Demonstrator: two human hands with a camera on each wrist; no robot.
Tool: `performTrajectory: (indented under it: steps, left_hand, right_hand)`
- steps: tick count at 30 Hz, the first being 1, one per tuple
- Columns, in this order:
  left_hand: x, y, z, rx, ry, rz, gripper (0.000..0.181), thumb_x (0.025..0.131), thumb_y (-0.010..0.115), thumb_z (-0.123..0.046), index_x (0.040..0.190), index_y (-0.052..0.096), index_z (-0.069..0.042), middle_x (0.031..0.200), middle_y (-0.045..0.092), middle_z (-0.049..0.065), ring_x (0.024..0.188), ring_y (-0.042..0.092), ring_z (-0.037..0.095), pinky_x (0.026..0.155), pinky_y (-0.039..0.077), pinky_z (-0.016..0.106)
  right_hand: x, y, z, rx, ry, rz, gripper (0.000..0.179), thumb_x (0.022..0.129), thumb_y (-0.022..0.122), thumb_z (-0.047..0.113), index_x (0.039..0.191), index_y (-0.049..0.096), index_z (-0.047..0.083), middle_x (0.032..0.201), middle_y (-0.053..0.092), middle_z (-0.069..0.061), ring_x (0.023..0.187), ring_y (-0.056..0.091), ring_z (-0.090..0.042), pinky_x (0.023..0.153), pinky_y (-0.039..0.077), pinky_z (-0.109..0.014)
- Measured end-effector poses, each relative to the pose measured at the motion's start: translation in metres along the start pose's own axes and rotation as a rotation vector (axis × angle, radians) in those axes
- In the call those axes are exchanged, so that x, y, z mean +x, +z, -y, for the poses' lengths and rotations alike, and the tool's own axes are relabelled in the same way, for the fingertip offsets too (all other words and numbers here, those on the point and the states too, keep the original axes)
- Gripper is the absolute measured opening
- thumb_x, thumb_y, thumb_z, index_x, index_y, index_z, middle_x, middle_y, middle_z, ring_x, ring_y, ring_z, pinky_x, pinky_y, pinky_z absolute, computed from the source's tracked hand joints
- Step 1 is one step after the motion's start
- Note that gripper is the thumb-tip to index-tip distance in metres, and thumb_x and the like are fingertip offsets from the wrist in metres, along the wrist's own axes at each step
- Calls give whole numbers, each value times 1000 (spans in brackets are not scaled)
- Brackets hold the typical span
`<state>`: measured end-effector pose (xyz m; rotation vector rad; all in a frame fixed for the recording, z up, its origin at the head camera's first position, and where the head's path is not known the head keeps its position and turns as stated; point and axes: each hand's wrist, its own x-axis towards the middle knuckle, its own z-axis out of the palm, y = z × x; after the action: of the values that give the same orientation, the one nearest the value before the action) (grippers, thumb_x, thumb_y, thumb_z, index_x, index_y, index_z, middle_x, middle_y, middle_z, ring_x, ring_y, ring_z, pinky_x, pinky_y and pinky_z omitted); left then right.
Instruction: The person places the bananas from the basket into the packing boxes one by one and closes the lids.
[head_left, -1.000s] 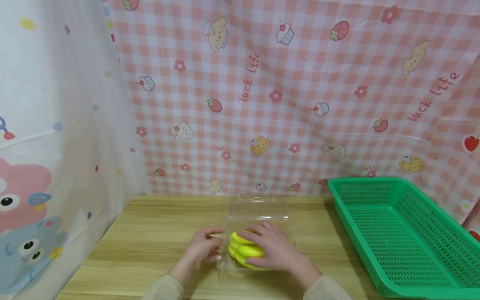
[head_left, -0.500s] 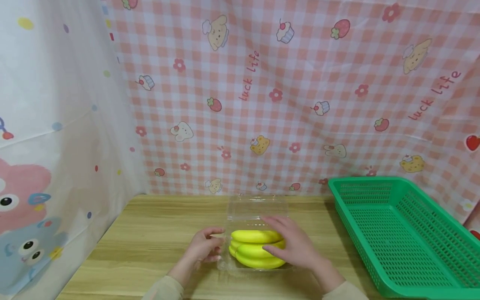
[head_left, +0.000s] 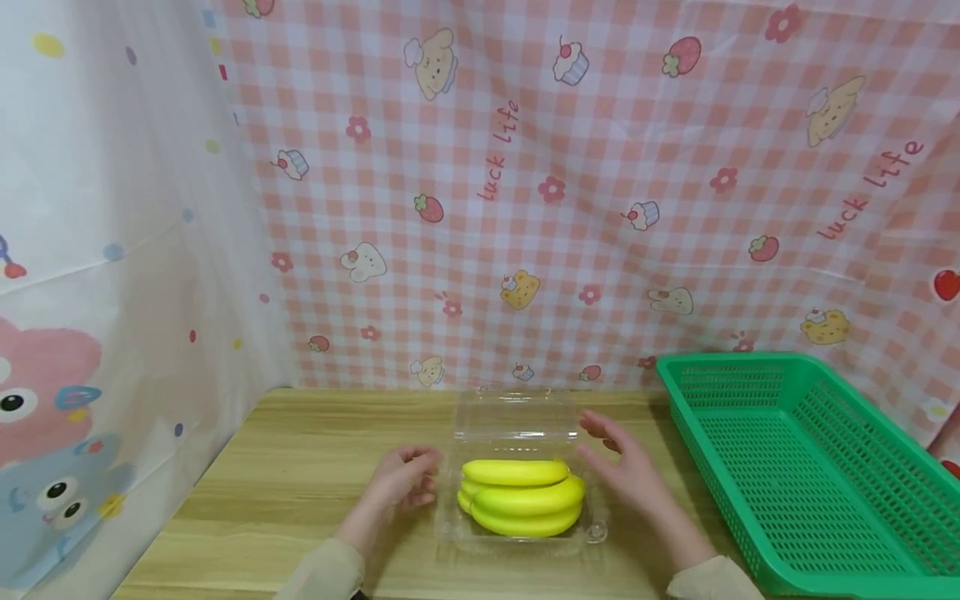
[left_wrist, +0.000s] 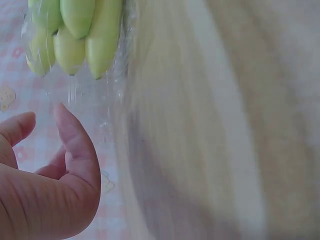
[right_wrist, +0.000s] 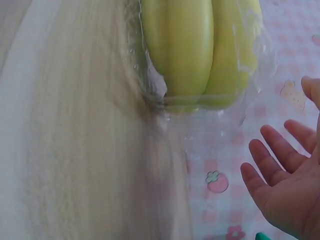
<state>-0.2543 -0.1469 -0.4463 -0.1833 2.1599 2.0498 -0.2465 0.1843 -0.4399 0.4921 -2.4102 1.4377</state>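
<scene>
A bunch of yellow bananas (head_left: 521, 498) lies in a clear plastic clamshell box (head_left: 596, 531), whose lid (head_left: 516, 415) stands raised at the back. Just off the box's left side is my left hand (head_left: 401, 482), fingers loosely bent and nothing in them. To the right of the box my right hand (head_left: 626, 467) hovers with its fingers spread and holds nothing. In the left wrist view, a gap shows between the left fingertips and the bananas (left_wrist: 70, 45). The right wrist view has the right hand (right_wrist: 290, 180) apart from the box wall (right_wrist: 200, 102).
A green plastic basket (head_left: 720, 492) with perforated walls stands on the right of the wooden table (head_left: 300, 467). Behind the table hangs a pink checked cloth (head_left: 480, 233). A white patterned cloth (head_left: 165, 250) hangs on the left.
My right hand has let go of the bananas and moved right, off the box, uncovering the whole bunch. The left hand has drawn slightly left, away from the box's side.
</scene>
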Motion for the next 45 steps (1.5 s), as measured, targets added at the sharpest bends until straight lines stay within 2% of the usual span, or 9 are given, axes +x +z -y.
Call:
performTrajectory:
  steps: [3,7,10,18,24,30,33,39,45]
  left_hand:
    - [7,1,-3,-21,3,-17,40,97,62,-15,128,54,9,94,58,13,64,58,13,53,56,22]
    - [18,2,-4,-42,4,-43,42,95,65,-17,126,54,10,96,61,14,67,59,14,57,58,24]
    - [24,2,-4,-53,1,-46,44,95,65,-17,127,52,11,101,63,18,71,61,16,61,59,26]
    - [37,-2,-3,-61,1,-2,45,97,63,-18,129,50,11,117,63,28,91,66,26,75,61,33]
    - [44,-2,-6,-60,-29,14,51,96,64,-20,133,47,10,125,59,29,99,64,29,78,60,33]
    - [52,-3,-13,-70,-51,31,54,97,63,-20,137,44,9,130,55,30,107,61,35,86,59,37]
    - [55,-3,-16,-68,-55,42,58,96,65,-20,139,40,10,131,54,31,111,60,37,88,58,39]
    - [59,-3,-22,-45,-51,75,67,95,66,-21,144,33,11,135,50,32,119,55,42,94,55,43]
    - [64,-2,-26,-39,-50,114,62,96,65,-19,143,37,11,136,50,32,122,54,43,96,54,45]
  right_hand:
    - [4,-3,-6,35,65,-46,47,95,67,10,137,52,-3,126,61,-23,118,56,-39,102,46,-54]
    - [10,-5,-15,73,143,-91,45,95,65,8,136,51,-7,122,61,-26,114,58,-38,96,51,-35]
    - [12,-6,-20,81,196,-85,47,96,64,9,137,50,-8,123,60,-26,113,57,-37,92,50,-26]
    - [19,-6,-29,134,351,-50,52,99,61,16,142,44,-8,130,55,-29,117,54,-38,93,51,-32]
    - [27,-2,-35,296,423,-29,55,100,57,11,144,36,-14,134,47,-35,118,53,-37,95,54,-37]
    - [38,0,-38,440,462,4,57,102,52,10,145,26,-18,138,38,-39,125,47,-47,99,51,-44]
    - [42,0,-39,460,481,15,59,103,52,11,145,24,-18,138,38,-40,123,50,-46,97,53,-42]
    - [49,2,-39,486,513,31,58,102,53,10,145,26,-18,136,41,-38,108,60,-32,92,56,-36]
    - [56,4,-41,486,520,54,61,102,54,11,146,24,-18,137,38,-38,112,58,-36,93,55,-36]
